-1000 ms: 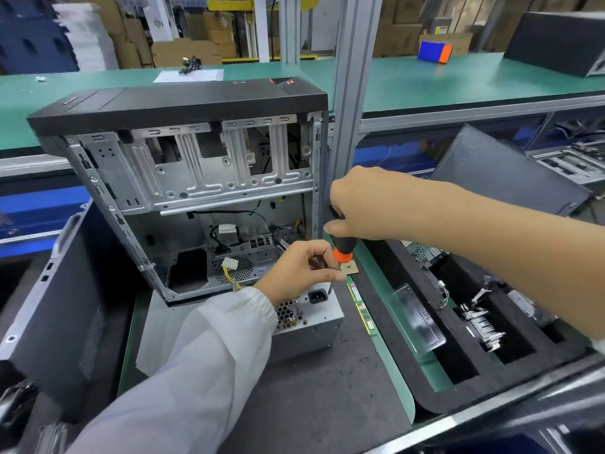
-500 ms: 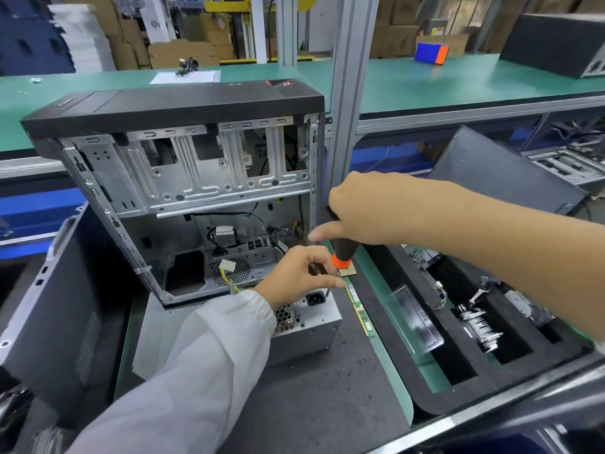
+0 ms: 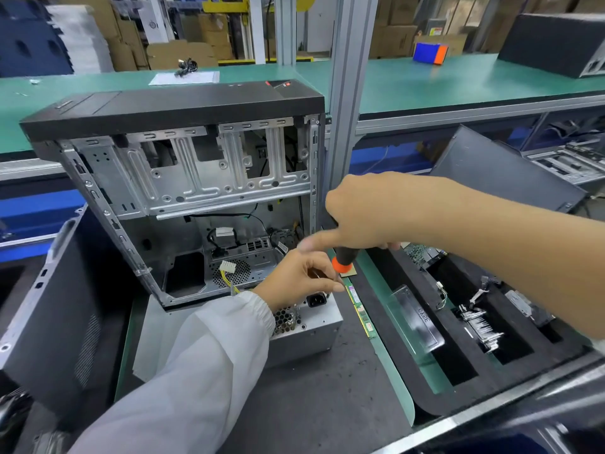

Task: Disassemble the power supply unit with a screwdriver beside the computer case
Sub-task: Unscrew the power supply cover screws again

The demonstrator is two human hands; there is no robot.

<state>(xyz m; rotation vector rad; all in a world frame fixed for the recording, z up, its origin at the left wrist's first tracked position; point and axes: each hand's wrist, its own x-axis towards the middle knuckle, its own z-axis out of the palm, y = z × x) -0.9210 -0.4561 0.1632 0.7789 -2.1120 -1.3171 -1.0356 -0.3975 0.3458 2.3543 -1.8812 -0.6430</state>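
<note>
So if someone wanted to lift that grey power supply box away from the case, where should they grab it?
Probably by its two long side walls, coming down from above. The power supply unit lies flat on the mat in front of the computer case, with its top exposed. Its socket face is busy: the left hand and screwdriver are there.

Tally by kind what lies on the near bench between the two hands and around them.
Open grey metal computer case: 1
Silver box-shaped power supply unit: 1
Black-and-orange-handled screwdriver: 1
Green memory sticks: 2
Black foam parts tray: 1
Hands, left and right: 2
Total: 8
</note>
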